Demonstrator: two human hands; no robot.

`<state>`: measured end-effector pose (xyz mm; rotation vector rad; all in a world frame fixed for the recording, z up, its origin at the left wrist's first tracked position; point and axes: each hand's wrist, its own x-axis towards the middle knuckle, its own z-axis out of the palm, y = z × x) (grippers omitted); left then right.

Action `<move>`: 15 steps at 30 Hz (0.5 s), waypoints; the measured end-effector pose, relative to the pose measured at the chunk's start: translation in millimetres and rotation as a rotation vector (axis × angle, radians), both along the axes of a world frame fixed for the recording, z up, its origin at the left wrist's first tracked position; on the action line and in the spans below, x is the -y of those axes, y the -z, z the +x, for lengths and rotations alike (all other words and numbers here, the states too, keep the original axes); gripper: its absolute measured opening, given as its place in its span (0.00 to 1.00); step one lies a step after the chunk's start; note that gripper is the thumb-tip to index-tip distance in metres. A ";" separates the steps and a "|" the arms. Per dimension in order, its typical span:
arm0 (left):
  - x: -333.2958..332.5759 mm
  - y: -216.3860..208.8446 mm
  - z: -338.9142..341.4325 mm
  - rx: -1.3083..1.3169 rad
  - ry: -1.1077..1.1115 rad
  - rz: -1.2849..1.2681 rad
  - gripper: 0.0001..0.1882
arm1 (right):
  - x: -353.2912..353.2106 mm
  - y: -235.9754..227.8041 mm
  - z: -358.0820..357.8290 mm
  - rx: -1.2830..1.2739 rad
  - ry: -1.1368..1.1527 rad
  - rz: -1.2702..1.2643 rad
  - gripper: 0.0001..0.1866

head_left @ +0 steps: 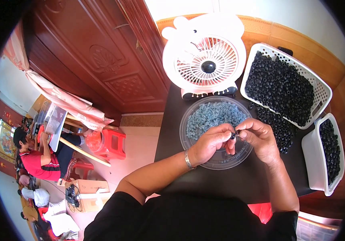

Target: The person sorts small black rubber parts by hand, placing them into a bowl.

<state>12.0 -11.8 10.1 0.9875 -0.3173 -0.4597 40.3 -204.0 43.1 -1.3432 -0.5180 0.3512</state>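
Observation:
My left hand (210,145) is closed, pinching a small round black part (232,136) between thumb and fingertips. Close against it, my right hand (261,140) is also closed, thumb to forefinger, on a tiny dark piece too small to name. Both hands are over a clear round plastic bowl (183,141), which sits on the dark table. Many small translucent bluish pieces (212,116) are heaped in the bowl's far part. Beside my right hand, a loose pile of black ring-shaped parts (280,130) lies on the table.
At the back stands a white animal-shaped fan (208,56). A white perforated basket (321,90) and a white bin (316,172) on the right hold black parts. A red stool (112,143) and a cardboard box (90,201) are left. A person in red (42,164) sits farther off.

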 end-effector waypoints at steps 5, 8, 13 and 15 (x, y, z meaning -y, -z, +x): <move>0.4 -2.7 -0.7 -0.023 0.006 0.026 0.13 | 0.3 1.4 -0.8 0.145 0.048 -0.100 0.07; 0.4 -1.2 0.1 -0.024 0.011 0.059 0.14 | 0.9 3.2 -0.1 0.275 0.065 -0.156 0.09; 0.2 0.0 -0.3 -0.020 0.012 0.097 0.14 | -0.5 -1.7 -0.8 0.405 0.076 -0.221 0.09; 0.7 0.4 -0.7 -0.020 0.011 0.110 0.14 | 0.3 -2.0 -0.3 0.442 0.076 -0.233 0.09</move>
